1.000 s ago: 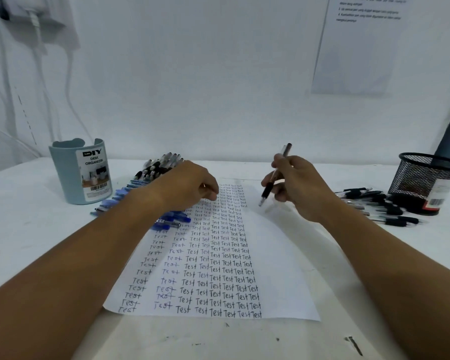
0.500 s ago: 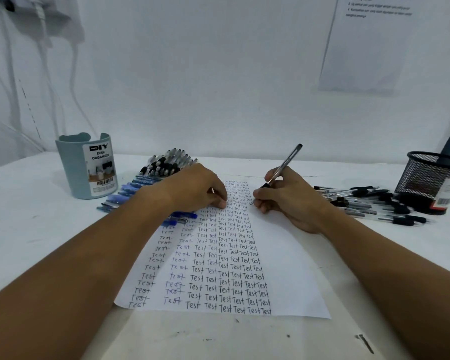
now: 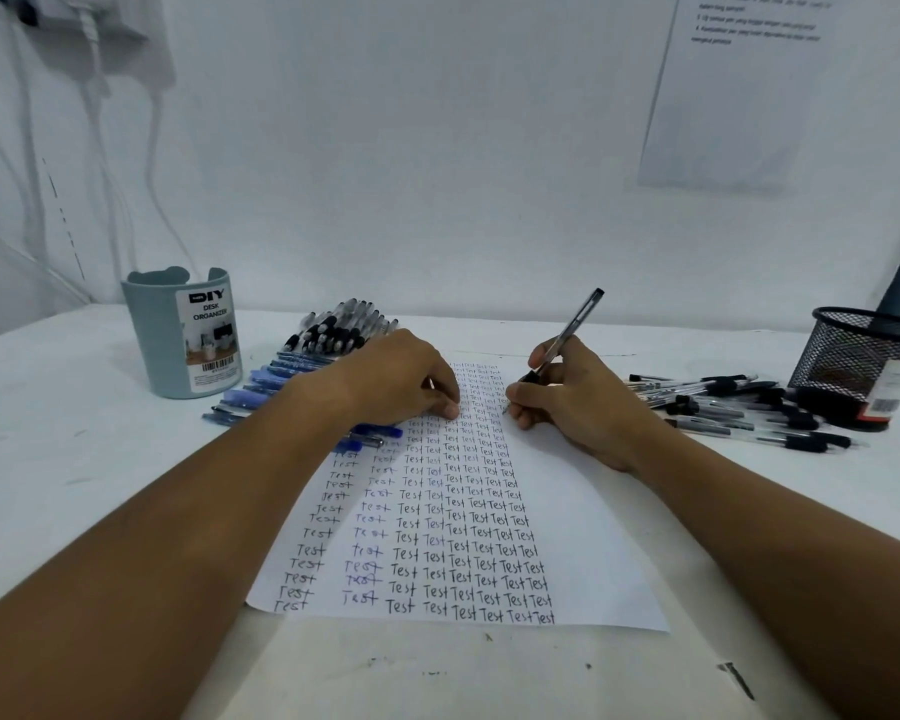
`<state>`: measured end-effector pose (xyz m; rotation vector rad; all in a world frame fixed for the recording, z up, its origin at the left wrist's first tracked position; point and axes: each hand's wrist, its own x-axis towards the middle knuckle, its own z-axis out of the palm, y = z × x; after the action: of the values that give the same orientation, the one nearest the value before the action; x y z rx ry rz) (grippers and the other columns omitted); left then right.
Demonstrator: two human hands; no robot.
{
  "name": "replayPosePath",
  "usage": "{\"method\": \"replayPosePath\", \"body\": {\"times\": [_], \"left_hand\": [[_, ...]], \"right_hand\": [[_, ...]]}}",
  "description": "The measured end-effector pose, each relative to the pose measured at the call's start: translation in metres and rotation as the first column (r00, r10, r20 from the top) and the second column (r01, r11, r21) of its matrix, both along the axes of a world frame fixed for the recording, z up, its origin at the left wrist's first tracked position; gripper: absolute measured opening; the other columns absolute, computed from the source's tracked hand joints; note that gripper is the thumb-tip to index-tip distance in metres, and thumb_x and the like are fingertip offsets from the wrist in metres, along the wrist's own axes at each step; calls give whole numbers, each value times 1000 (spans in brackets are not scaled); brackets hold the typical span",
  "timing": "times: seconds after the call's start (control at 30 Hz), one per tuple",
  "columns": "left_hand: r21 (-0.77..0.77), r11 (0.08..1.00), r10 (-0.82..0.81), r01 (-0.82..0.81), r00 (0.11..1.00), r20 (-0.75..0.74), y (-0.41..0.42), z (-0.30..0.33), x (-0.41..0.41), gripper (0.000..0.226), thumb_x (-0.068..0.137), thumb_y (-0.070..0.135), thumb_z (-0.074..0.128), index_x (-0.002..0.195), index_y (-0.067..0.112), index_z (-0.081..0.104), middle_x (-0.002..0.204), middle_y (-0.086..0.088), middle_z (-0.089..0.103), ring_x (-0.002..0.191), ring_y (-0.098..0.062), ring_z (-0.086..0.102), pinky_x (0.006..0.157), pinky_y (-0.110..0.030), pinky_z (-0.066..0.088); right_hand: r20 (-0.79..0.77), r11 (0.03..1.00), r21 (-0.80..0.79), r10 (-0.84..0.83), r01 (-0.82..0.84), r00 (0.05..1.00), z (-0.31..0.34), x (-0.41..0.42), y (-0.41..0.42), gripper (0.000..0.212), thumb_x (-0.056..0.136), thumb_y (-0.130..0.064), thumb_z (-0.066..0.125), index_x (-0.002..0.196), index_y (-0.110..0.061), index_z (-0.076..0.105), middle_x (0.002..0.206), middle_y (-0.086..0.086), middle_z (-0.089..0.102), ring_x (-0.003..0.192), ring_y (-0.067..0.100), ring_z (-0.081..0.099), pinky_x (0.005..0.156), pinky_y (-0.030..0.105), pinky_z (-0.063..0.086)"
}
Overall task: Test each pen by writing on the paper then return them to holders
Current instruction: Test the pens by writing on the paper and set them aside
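Observation:
A white sheet of paper (image 3: 583, 537) lies on the table, its left half filled with columns of the word "Test". My right hand (image 3: 578, 402) grips a black pen (image 3: 572, 330) in a writing hold, its tip touching the paper beside the last written column near the top. My left hand (image 3: 401, 381) rests on the upper left of the paper, fingertips pressing it down. Behind that hand lies a pile of blue and black pens (image 3: 328, 340). More black pens (image 3: 733, 407) lie to the right.
A grey-blue desk organizer cup (image 3: 183, 340) stands at the back left. A black mesh holder (image 3: 863, 361) stands at the far right by the wall. The white wall rises just behind the table, with a printed sheet (image 3: 739, 90) taped up on it.
My right hand has come down from above the paper and set the pen tip on the sheet. My left hand has settled a little further onto the paper.

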<state>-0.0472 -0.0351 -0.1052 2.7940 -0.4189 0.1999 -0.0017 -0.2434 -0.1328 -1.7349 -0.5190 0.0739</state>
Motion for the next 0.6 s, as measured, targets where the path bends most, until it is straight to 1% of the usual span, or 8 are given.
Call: {"method": "replayPosePath", "body": {"times": [0.03,0.1,0.2,0.27,0.33,0.43,0.53,0.6], "left_hand": [[-1,1000,0,0,1000,2,0,0,0,22,84,34,71,104,24,74,103,9,71,96,-4,62,94,-28,47],[-2,1000,1,-1,1000,3,0,0,-1,23,84,33,71,105,24,74,103,9,71,96,-5,62,93,-26,47],[-2,1000,2,-2,1000,1,0,0,0,23,84,34,70,105,24,74,103,9,71,95,-5,62,93,-28,48],[2,1000,4,-4,1000,0,0,0,0,23,84,34,70,104,24,74,103,10,70,95,-5,62,94,-29,48],[7,1000,5,-5,1000,0,0,0,1,22,84,35,70,104,25,74,102,10,70,95,-5,62,94,-30,48],[-4,1000,6,-6,1000,2,0,-1,1,22,84,35,71,103,26,74,101,11,70,95,-5,62,93,-28,47],[-5,1000,2,-2,1000,4,1,0,2,21,83,36,71,102,27,74,101,12,70,95,-3,62,92,-27,47],[-10,1000,-2,2,1000,3,1,0,2,21,83,36,71,102,27,74,101,12,71,95,-2,62,91,-25,47]], "right_hand": [[7,1000,-11,-7,7,1000,0,1,1,29,87,5,64,96,-11,41,73,15,66,67,32,60,76,46,54],[-5,1000,-11,2,-2,1000,0,2,1,30,86,7,64,96,-11,41,72,16,66,68,32,59,74,47,52],[-54,999,34,31,-29,998,1,2,-1,33,86,11,62,96,-10,40,72,21,63,67,31,57,65,38,50],[-75,997,72,35,-29,997,1,1,-2,31,87,10,62,97,-10,40,73,21,63,64,30,58,63,34,52],[-54,999,50,16,-13,998,-1,2,-1,29,87,6,64,96,-10,41,75,19,66,63,29,61,66,34,55],[11,1000,-9,-22,22,1000,-2,2,1,28,88,4,64,95,-11,41,74,15,66,65,29,61,72,40,54],[-59,997,72,4,0,998,1,2,-2,30,88,10,60,95,-11,39,74,20,60,63,29,56,61,34,51],[-71,996,82,34,-29,997,1,3,-2,32,87,12,60,95,-11,39,74,22,59,64,30,54,60,34,49]]}}
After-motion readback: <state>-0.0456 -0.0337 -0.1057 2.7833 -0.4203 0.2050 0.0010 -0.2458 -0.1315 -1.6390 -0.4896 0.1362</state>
